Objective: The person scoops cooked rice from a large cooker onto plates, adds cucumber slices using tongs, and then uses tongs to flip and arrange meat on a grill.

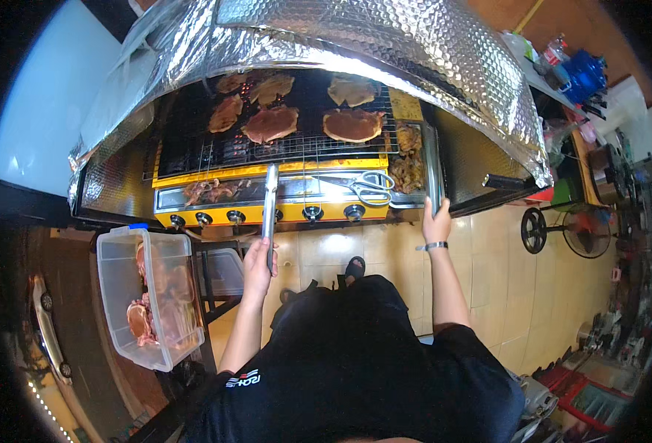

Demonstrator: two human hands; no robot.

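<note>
My left hand point(259, 265) grips metal tongs point(271, 191), which point up over the front tray point(292, 191) of a yellow gas grill. My right hand point(436, 221) is closed around a second pair of long metal tongs point(431, 158), whose far end lies over a tray of browned meat point(408, 158) at the grill's right. Several meat slices lie on the wire grate point(303, 147), among them a reddish slice point(271, 124) and a pale-rimmed slice point(353, 125). Scissors with grey handles point(371, 188) rest on the front tray, and small meat scraps point(212, 191) sit at its left.
A foil bubble-wrap hood point(392, 33) arches over the grill. Control knobs point(313, 214) line its front. At the left stands a clear plastic bin point(176, 299) with raw meat point(141, 323). A fan point(587, 232) is at the right, above the tiled floor point(503, 277).
</note>
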